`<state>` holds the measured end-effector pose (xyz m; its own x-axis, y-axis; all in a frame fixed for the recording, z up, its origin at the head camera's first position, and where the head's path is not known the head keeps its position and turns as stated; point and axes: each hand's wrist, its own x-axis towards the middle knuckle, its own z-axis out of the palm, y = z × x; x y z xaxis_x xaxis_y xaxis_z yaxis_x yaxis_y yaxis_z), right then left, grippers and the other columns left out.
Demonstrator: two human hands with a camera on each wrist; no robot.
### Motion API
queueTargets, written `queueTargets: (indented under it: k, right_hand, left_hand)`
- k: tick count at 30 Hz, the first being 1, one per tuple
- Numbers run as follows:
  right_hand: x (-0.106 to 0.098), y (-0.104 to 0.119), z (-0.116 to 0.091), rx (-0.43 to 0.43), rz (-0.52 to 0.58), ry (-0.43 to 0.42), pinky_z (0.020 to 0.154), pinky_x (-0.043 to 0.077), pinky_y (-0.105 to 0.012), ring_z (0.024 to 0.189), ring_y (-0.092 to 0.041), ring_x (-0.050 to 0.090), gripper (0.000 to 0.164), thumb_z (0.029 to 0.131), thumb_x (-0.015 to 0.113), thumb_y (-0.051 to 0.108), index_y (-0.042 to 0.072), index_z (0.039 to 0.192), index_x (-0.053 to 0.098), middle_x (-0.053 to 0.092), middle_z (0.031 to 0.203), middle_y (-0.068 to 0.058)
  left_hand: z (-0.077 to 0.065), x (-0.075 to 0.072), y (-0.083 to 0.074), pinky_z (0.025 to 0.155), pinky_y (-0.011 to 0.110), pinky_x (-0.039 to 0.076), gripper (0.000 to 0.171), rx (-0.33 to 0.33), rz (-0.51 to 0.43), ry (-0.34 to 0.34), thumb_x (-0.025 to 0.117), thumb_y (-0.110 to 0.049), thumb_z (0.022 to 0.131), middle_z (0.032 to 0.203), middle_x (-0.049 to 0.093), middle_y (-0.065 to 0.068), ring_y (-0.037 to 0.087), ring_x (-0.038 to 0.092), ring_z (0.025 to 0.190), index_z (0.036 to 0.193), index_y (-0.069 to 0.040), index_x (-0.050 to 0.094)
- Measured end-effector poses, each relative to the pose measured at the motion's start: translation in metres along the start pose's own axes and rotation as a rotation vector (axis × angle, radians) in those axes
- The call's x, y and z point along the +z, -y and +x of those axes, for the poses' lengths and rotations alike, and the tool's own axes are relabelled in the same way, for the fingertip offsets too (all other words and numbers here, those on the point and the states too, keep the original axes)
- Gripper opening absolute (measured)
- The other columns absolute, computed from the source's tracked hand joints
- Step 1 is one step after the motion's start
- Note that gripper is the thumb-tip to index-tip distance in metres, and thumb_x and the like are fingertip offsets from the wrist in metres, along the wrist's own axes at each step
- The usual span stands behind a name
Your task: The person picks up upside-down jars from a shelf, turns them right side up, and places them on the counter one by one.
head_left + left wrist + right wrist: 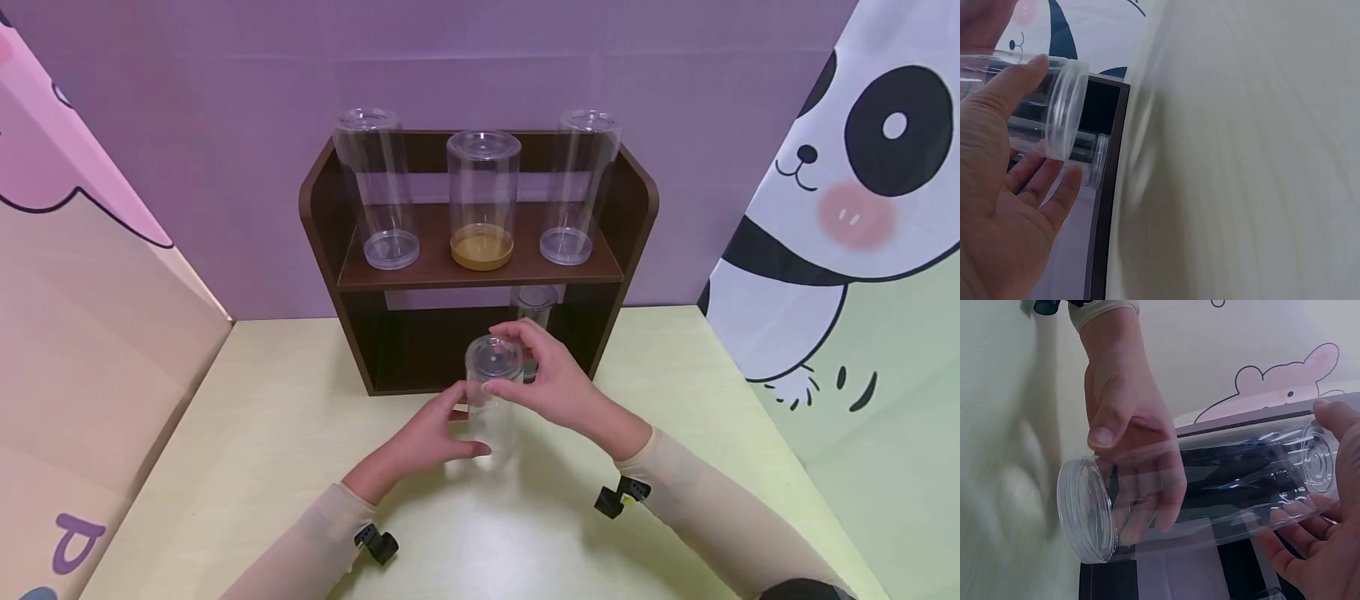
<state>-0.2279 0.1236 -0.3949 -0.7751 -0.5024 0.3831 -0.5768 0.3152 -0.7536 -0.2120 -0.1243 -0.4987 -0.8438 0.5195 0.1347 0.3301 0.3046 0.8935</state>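
Both hands hold a clear plastic jar [492,421] upright over the table, in front of the shelf, its ringed base on top. Its clear lid [1079,515] forms the lower end in the right wrist view. My left hand [431,433] grips the lower part from the left, thumb on the near side and fingers behind. At the upper end, my right hand [551,375] has thumb and fingers on opposite sides of the jar. Nothing but air shows inside the jar [1029,112] in the left wrist view.
A dark brown two-tier shelf [480,279] stands against the purple backdrop. On its top tier are a left clear jar [382,183], a gold-lidded jar [483,183] and a right clear jar [585,183]. Another jar [535,302] stands on the lower tier, partly behind my right hand.
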Motion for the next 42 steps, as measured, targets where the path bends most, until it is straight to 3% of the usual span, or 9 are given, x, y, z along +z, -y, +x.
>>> queueTargets:
  k: [7,15,23,29,35,42]
  right_hand:
    - [-0.002,0.002,0.001,-0.019,0.005,0.000,0.103,0.057,-0.045,0.122,-0.019,0.062,0.067,0.089,0.096,0.021,0.014,0.147,0.063,0.067,0.133,0.002]
    - [-0.012,-0.001,-0.001,0.001,0.022,0.033,0.104,0.060,-0.047,0.122,-0.020,0.064,0.069,0.088,0.097,0.019,0.016,0.148,0.063,0.068,0.134,0.002]
    - [-0.038,-0.018,-0.006,-0.009,0.062,0.116,0.111,0.057,-0.040,0.130,-0.022,0.064,0.068,0.092,0.092,0.009,0.008,0.152,0.060,0.067,0.140,-0.005]
    - [-0.052,-0.033,-0.012,0.001,0.069,0.200,0.114,0.055,-0.041,0.137,-0.027,0.062,0.071,0.092,0.090,0.005,0.003,0.154,0.057,0.064,0.147,-0.009]
    - [-0.054,-0.046,-0.019,0.055,0.091,0.224,0.114,0.056,-0.045,0.134,-0.031,0.066,0.069,0.091,0.091,0.006,0.006,0.150,0.057,0.061,0.150,-0.012]
    - [-0.049,-0.057,-0.024,0.062,0.139,0.216,0.115,0.054,-0.051,0.134,-0.032,0.066,0.068,0.090,0.091,0.002,0.006,0.149,0.057,0.061,0.150,-0.012]
  left_hand:
    - [-0.001,0.001,0.000,0.120,0.052,0.050,0.096,-0.034,0.006,0.008,0.098,-0.013,0.086,0.160,0.054,-0.004,0.024,0.052,0.147,0.164,-0.025,0.044]
    - [-0.005,-0.006,0.002,0.117,0.049,0.053,0.078,-0.036,0.071,-0.010,0.098,-0.017,0.087,0.147,0.061,0.000,0.023,0.058,0.138,0.151,-0.016,0.053]
    - [-0.015,-0.032,0.006,0.116,0.055,0.053,0.074,-0.016,0.139,-0.064,0.097,-0.016,0.088,0.145,0.064,0.003,0.027,0.060,0.134,0.151,-0.013,0.057]
    - [-0.023,-0.058,0.002,0.117,0.048,0.053,0.073,0.036,0.144,-0.102,0.096,-0.009,0.087,0.144,0.062,0.001,0.026,0.062,0.131,0.150,-0.015,0.061]
    - [-0.027,-0.075,-0.011,0.116,0.046,0.054,0.071,0.046,0.138,-0.123,0.096,-0.008,0.086,0.144,0.060,-0.001,0.023,0.064,0.128,0.148,-0.018,0.063]
    - [-0.029,-0.081,-0.017,0.114,0.040,0.055,0.073,0.052,0.092,-0.129,0.095,-0.004,0.086,0.146,0.057,0.000,0.024,0.061,0.130,0.150,-0.016,0.061]
